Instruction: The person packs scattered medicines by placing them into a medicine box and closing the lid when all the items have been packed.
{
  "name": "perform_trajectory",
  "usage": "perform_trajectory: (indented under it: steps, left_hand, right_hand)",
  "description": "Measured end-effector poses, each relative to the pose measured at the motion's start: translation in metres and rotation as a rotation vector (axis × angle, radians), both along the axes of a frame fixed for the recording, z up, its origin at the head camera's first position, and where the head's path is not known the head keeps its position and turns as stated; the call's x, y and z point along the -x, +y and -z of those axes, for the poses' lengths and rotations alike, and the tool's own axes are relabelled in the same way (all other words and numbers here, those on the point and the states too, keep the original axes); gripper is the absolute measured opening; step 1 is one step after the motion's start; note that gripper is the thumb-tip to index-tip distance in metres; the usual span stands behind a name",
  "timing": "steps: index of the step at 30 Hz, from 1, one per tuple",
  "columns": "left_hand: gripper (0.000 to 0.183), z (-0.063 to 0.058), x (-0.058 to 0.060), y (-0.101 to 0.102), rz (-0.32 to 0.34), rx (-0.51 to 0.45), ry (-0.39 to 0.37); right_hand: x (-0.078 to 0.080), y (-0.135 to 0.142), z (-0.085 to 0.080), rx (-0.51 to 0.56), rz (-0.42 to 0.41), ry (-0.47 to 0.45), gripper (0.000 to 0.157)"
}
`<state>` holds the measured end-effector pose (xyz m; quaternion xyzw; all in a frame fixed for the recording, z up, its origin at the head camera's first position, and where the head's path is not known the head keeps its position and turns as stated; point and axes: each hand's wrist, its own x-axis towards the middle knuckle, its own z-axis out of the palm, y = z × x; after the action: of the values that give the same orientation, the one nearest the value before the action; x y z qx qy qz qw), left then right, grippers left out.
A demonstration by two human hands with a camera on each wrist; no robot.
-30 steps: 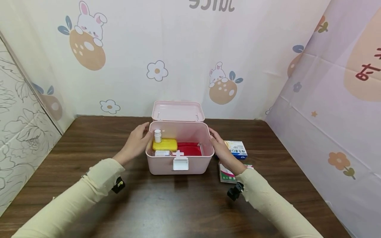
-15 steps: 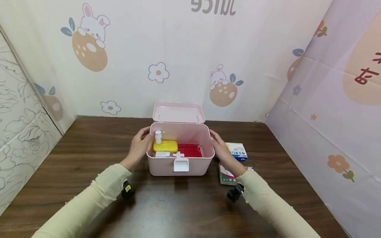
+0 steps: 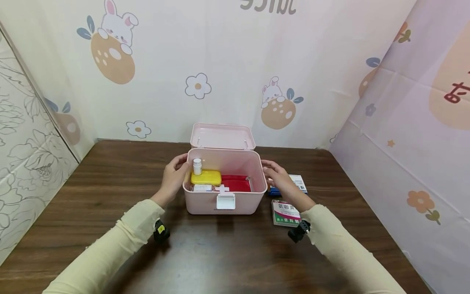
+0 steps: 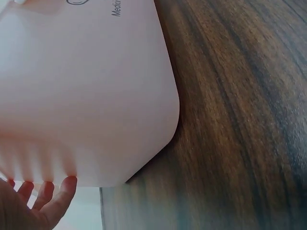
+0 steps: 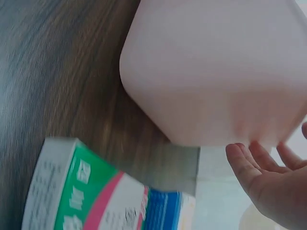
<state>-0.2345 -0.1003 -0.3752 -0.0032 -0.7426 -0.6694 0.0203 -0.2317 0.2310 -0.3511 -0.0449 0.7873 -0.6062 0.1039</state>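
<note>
A pink medicine box (image 3: 203,205) stands on the table, its lid (image 3: 222,136) tipped back and its white latch (image 3: 225,202) hanging in front. Inside are a small white bottle (image 3: 197,166), upright near a yellow case (image 3: 206,177), a red pouch (image 3: 238,185) and a white item (image 3: 202,188) lying at the front. My left hand (image 3: 172,179) rests on the box's left side with fairly straight fingers; the left wrist view shows its fingertips (image 4: 70,182) against the wall. My right hand (image 3: 284,185) is by the right side, fingers loosely bent, fingertips (image 5: 234,152) touching or just off it.
Right of the pink box lie a green, white and pink medicine carton (image 3: 286,213) and a blue and white carton (image 3: 299,183), partly behind my right hand. A patterned curtain (image 3: 227,98) hangs behind the dark wooden table (image 3: 220,253).
My right hand has shifted slightly right and loosened from the box side, uncovering more of the green carton. My left arm has swung inward a little while that hand stayed at the box.
</note>
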Motion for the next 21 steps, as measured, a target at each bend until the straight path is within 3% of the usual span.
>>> perform_trajectory:
  steps: [3, 8, 11, 15, 21]
  left_hand:
    - [0.046, 0.0, 0.0, -0.001, -0.004, -0.008, 0.02]
    - [0.045, 0.003, 0.002, -0.001, -0.012, -0.034, 0.028]
    - [0.046, 0.003, 0.001, -0.002, -0.005, -0.035, 0.017]
    - [0.045, 0.001, 0.001, -0.003, 0.004, -0.026, 0.02]
    - [0.044, 0.002, 0.003, -0.004, -0.002, -0.006, 0.025]
  right_hand:
    - [-0.003, 0.009, -0.001, -0.108, -0.048, 0.072, 0.048]
    - [-0.014, 0.028, -0.002, -0.421, -0.142, 0.304, 0.044]
    - [-0.021, 0.04, -0.002, -0.571, -0.168, 0.39, 0.044]
    - [-0.03, 0.053, 0.0, -0.697, -0.198, 0.403, 0.048]
    - [-0.042, 0.068, 0.006, -0.793, -0.284, 0.362, 0.059]
